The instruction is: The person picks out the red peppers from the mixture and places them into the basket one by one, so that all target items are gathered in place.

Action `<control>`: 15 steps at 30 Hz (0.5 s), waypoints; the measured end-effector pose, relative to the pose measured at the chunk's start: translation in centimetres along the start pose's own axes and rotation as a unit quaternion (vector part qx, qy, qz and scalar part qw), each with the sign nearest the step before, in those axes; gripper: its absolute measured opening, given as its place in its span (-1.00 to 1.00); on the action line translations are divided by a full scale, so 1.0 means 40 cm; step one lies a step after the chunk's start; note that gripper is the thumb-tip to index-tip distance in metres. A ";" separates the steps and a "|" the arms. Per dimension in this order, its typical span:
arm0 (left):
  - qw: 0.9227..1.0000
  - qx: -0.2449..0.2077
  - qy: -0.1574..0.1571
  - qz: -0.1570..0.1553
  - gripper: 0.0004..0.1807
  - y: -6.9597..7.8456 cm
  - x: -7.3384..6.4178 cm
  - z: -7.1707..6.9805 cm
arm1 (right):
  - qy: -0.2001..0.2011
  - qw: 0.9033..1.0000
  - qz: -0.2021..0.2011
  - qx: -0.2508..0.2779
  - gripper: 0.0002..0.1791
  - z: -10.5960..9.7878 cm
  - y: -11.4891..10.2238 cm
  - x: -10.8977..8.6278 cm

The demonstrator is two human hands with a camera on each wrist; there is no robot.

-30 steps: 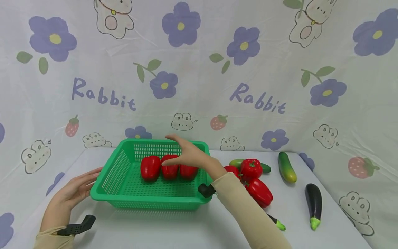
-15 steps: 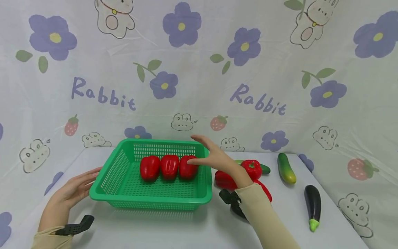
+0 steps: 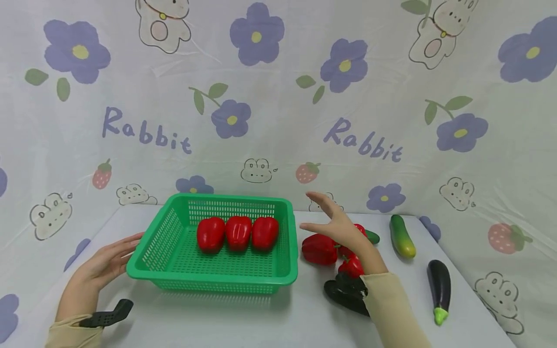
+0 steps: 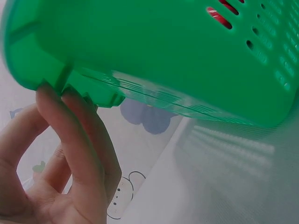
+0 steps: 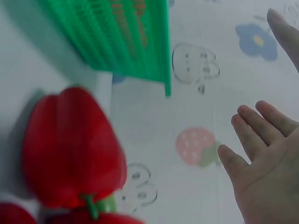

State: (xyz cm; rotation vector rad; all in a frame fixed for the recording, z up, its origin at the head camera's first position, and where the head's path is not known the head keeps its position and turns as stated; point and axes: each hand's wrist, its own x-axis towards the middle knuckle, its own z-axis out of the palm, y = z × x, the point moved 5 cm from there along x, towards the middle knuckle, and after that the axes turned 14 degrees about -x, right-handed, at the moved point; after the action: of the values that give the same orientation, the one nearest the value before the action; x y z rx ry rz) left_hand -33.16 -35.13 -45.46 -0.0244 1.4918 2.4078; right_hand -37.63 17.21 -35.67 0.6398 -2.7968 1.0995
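Note:
A green plastic basket [image 3: 209, 279] stands on the white table with three red bell peppers [image 3: 238, 233] in a row inside it. My left hand [image 3: 104, 263] is at the basket's left side; in the left wrist view its fingertips [image 4: 46, 93] touch the underside of the rim. My right hand [image 3: 341, 227] hovers right of the basket, thumb and fingers spread, holding nothing. Below and behind it lies a group of red bell peppers [image 3: 319, 249], partly hidden by the hand and wrist. The right wrist view shows one pepper [image 5: 72, 149] close up, apart from the hand.
Beside the pepper group lies a dark eggplant [image 3: 345, 296], partly covered by the right wrist's black camera mount. Further right are a green-yellow cucumber [image 3: 402, 237] and another eggplant [image 3: 439, 290]. Part of a green cucumber [image 3: 372, 236] shows behind the peppers. A patterned cloth [image 3: 278, 121] hangs behind the table.
My right hand has moved right, from over the peppers in the basket to above the pepper group outside it. My left hand and the basket have stayed in place.

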 end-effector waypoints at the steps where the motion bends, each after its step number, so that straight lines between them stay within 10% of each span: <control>1: 1.000 0.001 0.000 0.000 -0.66 0.000 0.000 0.000 | 0.003 1.000 0.004 0.003 -0.07 -0.006 0.011 -0.004; 15: 1.000 0.012 0.004 0.005 -0.66 0.001 0.001 -0.003 | 0.052 0.997 0.048 0.000 -0.08 -0.054 0.148 -0.058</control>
State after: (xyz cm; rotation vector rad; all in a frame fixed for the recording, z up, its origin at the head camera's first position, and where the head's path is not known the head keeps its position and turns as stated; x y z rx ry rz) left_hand -33.22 -35.23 -45.49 -0.0223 1.5289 2.3990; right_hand -38.08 23.37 -38.33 0.4382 -2.7636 1.1131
